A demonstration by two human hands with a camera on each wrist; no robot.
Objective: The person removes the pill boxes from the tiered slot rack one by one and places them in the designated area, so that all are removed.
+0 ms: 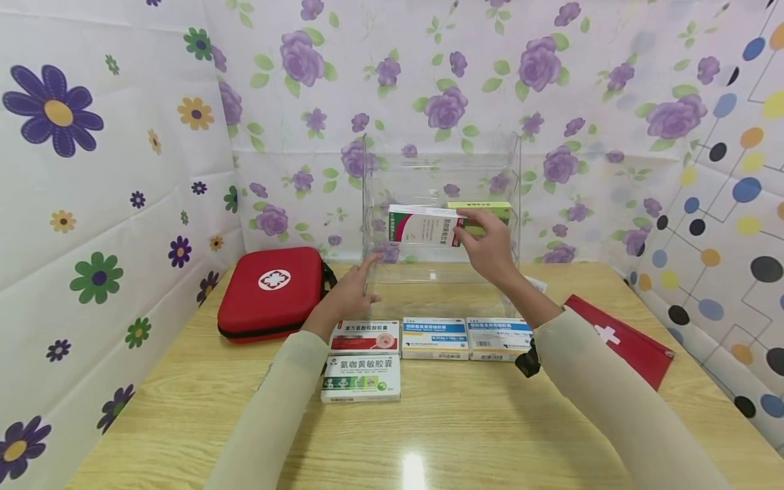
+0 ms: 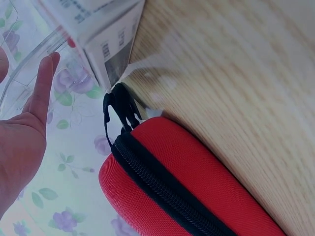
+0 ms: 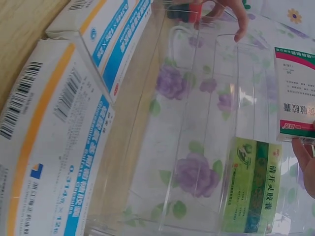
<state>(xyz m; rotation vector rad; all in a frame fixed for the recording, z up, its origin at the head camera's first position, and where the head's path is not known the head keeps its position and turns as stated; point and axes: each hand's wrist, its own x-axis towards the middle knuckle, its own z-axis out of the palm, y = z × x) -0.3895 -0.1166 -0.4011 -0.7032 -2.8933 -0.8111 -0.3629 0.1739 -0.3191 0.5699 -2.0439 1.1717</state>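
My right hand [image 1: 488, 246] pinches the right end of a white medicine box [image 1: 425, 227] with green and magenta edges. The box is level with a tier of a clear plastic rack [image 1: 441, 273], left of a yellow-green medicine box [image 3: 251, 187] on that tier. Whether the held box touches the rack I cannot tell. My left hand [image 1: 352, 291] is at the rack's left side, its fingers fairly straight against the clear edge in the left wrist view. In front of the rack lie a red-and-white box [image 1: 365, 338], two blue-and-white boxes [image 1: 435, 338] [image 1: 499, 338] and a green-and-white box [image 1: 361, 378].
A red zipped first-aid case [image 1: 272, 289] lies left of the rack, its black strap [image 2: 120, 105] towards my left hand. On the right is a flat red pouch [image 1: 618, 337] with a white cross. Patterned cloth walls [image 1: 110, 204] enclose the wooden table [image 1: 478, 429].
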